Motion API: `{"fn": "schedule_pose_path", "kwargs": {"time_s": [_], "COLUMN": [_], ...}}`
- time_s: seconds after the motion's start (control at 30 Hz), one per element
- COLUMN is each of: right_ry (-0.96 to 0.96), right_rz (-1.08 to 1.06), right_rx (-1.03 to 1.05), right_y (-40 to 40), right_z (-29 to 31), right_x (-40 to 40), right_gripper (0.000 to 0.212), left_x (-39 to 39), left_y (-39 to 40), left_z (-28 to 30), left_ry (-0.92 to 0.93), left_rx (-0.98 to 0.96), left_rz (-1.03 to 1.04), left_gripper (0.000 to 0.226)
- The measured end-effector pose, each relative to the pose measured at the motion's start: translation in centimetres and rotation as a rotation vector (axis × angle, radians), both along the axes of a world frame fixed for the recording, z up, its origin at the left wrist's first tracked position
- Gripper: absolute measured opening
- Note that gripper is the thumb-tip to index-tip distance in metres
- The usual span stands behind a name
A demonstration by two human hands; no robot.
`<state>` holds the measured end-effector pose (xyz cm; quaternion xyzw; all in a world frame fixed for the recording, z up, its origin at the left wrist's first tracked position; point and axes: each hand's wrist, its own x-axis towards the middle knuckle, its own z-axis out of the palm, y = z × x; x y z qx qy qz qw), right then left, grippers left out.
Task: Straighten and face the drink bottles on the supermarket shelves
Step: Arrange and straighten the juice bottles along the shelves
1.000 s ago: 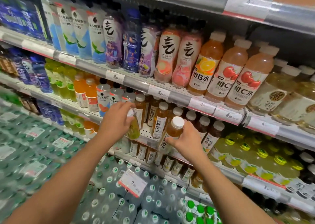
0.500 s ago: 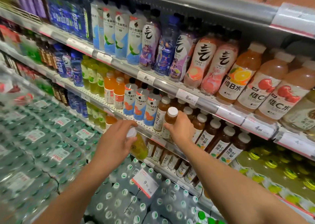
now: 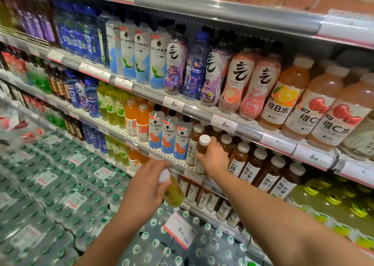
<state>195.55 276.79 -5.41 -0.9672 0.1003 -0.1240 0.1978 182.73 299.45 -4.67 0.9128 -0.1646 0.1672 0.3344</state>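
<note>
amber bottle (image 3: 203,144) stood upright in right hand (image 3: 214,158) at shelf edge (image 3: 178,169); left hand (image 3: 147,185) held yellow bottle (image 3: 173,194) tilted below it.

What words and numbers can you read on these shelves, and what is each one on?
"维B水": label of the orange bottle.
"维C水": label of the apple bottle.
"5.00": price tag on the shelf rail.
"5.00": price tag further right.
"9": hanging price sign; its smaller digits are blurred.
Other labels and tags: too small or blurred.
</note>
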Motion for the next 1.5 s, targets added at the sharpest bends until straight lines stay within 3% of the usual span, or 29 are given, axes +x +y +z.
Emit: {"fn": "schedule_pose_path", "kwargs": {"time_s": [0.27,0.43,0.8,1.0,1.17,1.43,1.5], "right_ry": [-0.01,-0.035,0.031,0.061,0.04,-0.066,-0.064], "right_rz": [0.038,0.17,0.216,0.219,0.249,0.174,0.134], "right_rx": [-0.032,-0.241,-0.505,-0.498,-0.495,-0.542,-0.505], "right_y": [-1.3,-2.3,-2.1,-2.8,-3.0,-6.0,-6.5], "right_z": [1.1,1.0,2.8,3.1,3.8,4.6,4.5], "right_x": [1.0,1.1,2.5,2.4,2.1,0.8,0.8], "right_gripper": [0.066,0.071,0.052,0.064,0.061,0.02,0.019], "left_x": [0.4,0.7,0.3,0.4,0.6,0.8,0.9], "left_y": [-1.3,-1.6,-1.5,-1.2,-1.2,-1.2,-1.4], "left_z": [-0.2,-0.1,-0.8,-0.9,-0.8,-1.2,-1.2], "left_ry": [0.02,0.019,0.039,0.023,0.021,0.02,0.023], "left_rx": [0.023,0.022,0.05,0.053,0.057,0.063,0.056], "left_rz": [-0.013,-0.02,-0.031,-0.031,-0.032,-0.031,-0.037], "left_gripper": [0.037,0.038,0.037,0.038,0.039,0.041,0.041]}}
